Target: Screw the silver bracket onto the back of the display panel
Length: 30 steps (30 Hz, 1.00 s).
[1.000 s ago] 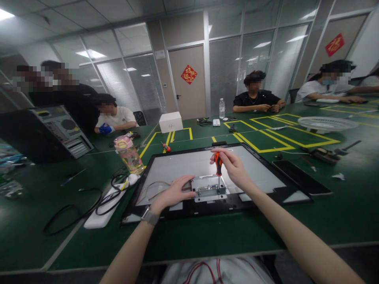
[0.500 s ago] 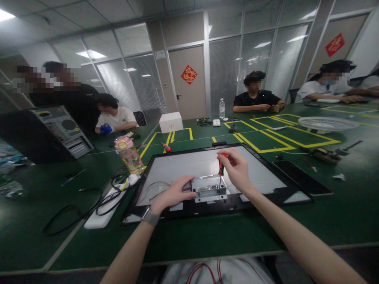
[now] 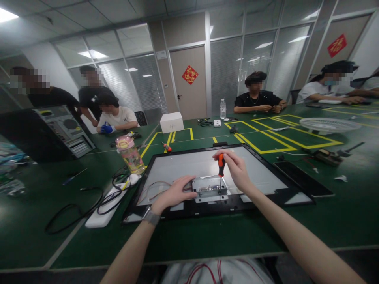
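Near the centre of the frame, the right hand (image 3: 235,169) covers part of the handle of the orange-and-black screwdriver (image 3: 221,169); the tip, down at the metal bracket (image 3: 211,195), is too small to make out. The left hand (image 3: 176,192) hides a middle stretch of the thin wires (image 3: 156,183). Both forearms (image 3: 299,228) run off the bottom edge. The left edge crops the computer case (image 3: 25,136) and some blurred clear plastic (image 3: 13,187); in the upper right, the edge cuts off a person (image 3: 372,83).

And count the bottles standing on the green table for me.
2: a pink-lidded bottle left of the framed panel, and a clear bottle farther across the green table. More could be hidden behind the computer case.
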{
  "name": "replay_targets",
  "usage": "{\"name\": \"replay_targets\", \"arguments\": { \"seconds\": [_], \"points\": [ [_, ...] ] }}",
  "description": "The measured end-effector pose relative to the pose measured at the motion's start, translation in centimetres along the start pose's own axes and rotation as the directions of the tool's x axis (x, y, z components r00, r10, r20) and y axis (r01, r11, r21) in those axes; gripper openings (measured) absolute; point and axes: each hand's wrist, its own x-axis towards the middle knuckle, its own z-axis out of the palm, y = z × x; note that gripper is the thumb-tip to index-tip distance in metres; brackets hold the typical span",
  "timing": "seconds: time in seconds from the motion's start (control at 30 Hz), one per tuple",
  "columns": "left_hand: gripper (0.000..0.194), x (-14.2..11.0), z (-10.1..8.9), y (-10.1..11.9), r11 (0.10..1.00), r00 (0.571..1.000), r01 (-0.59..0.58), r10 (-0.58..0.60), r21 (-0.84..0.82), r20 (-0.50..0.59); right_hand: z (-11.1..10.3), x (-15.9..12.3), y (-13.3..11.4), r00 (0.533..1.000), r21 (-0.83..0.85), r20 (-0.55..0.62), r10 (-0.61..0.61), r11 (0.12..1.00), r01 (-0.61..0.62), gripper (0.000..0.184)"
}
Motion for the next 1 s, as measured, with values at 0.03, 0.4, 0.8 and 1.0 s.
{"name": "replay_targets", "arguments": {
  "seconds": [0.03,0.4,0.8,1.0],
  "points": [
    [0.068,0.00,0.00,0.00,1.000,1.000,0.000,0.000,0.000,-0.001,0.00,0.06,-0.01,1.000,-0.013,-0.009,-0.002,1.000,0.002,0.019],
    [0.069,-0.05,-0.05,0.07,1.000,1.000,0.017,-0.017,-0.008,0.009,-0.09,-0.06,0.07,0.998,0.029,0.047,0.044,0.999,-0.046,0.019],
    [0.068,0.00,0.09,-0.22,1.000,1.000,0.009,-0.009,-0.008,-0.005,0.04,-0.42,0.30,0.987,-0.269,0.026,-0.160,0.950,0.161,0.020],
    [0.069,0.00,0.15,-0.35,1.000,1.000,0.001,-0.001,-0.001,-0.003,0.20,-0.54,-0.16,0.980,-0.251,0.079,-0.183,0.948,0.198,0.017]
  ]
}}
